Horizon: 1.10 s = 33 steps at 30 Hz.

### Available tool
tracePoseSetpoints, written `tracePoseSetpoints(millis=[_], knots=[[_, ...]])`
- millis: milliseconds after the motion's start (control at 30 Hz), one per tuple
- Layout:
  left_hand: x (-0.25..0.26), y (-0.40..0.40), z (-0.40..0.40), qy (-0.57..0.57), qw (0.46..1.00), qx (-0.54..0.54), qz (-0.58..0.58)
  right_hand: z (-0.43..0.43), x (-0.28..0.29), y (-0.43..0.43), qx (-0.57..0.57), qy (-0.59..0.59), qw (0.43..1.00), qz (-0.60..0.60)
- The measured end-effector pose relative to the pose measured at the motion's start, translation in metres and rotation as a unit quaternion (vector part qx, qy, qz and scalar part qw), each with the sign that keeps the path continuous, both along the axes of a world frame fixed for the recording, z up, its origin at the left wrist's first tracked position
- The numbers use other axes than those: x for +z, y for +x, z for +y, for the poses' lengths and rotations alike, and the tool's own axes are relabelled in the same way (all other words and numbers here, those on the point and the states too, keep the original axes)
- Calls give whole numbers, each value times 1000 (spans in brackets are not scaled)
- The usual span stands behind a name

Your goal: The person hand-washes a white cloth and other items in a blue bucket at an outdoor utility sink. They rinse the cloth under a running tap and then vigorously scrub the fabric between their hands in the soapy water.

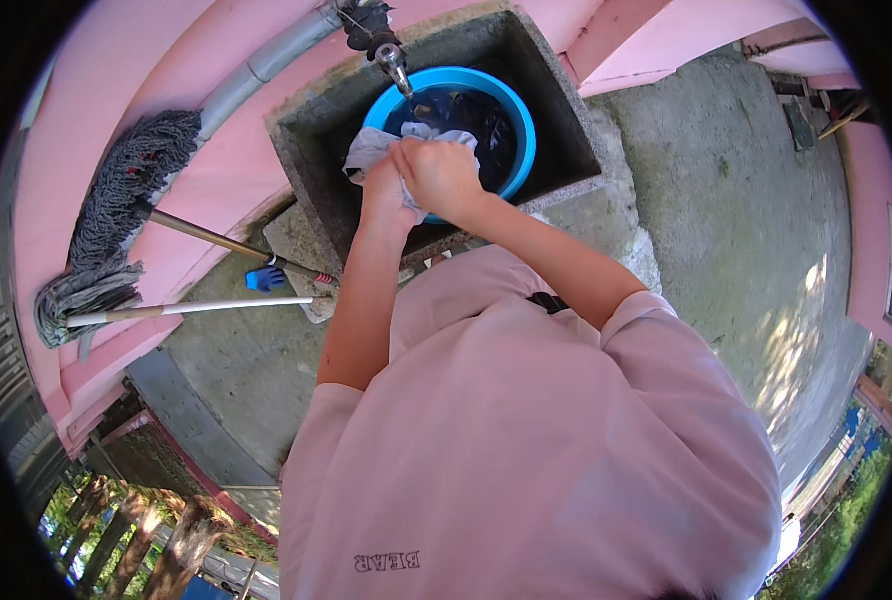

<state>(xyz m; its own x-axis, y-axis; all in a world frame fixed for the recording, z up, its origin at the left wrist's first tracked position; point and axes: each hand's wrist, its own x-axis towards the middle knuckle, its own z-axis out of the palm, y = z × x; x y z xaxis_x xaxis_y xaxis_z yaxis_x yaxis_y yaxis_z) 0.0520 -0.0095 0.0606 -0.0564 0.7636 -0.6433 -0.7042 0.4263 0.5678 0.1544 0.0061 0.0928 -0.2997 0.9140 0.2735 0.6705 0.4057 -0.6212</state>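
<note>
Both hands grip a bunched, pale grey-white cloth (367, 146) above the near left part of a bright blue plastic basin (527, 142). My left hand (387, 184) is lower and closed around the cloth. Pressed against it, my right hand (442, 169) is fisted on the same cloth. Some folds stick out past the knuckles on both sides, and one end hangs below my fingers. Dark water (495, 124) and dark cloth-like material lie in the basin. The basin stands inside a square concrete sink (566, 142).
A metal tap (393, 64) overhangs the basin's far rim, fed by a grey pipe (273, 54). Two string mops (135, 176) lean against the pink wall (213, 180) at left. A blue glove (266, 279) lies on the ground nearby. Concrete floor (731, 225) extends right.
</note>
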Motion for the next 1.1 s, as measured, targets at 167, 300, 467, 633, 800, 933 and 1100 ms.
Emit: tracePoseSetpoints(millis=[167,300,467,633,800,933,1100], knots=[[-9,-12,-2,105,992,-71,-29,-11,4,-3,23,26,999,-7],[22,16,-1,8,998,-53,36,33,-11,21,-18,-95,994,-43],[45,-9,11,-52,996,-71,-19,49,-24,53,96,-417,854,295],[39,-48,16,-44,992,-119,15,41,7,79,268,-426,822,268],[73,-33,1,177,890,-300,293,55,8,83,249,-485,789,283],[70,-40,7,192,844,-346,363,62,-3,83,240,-509,770,301],[62,-27,8,162,931,-187,267,58,0,74,210,-514,750,360]])
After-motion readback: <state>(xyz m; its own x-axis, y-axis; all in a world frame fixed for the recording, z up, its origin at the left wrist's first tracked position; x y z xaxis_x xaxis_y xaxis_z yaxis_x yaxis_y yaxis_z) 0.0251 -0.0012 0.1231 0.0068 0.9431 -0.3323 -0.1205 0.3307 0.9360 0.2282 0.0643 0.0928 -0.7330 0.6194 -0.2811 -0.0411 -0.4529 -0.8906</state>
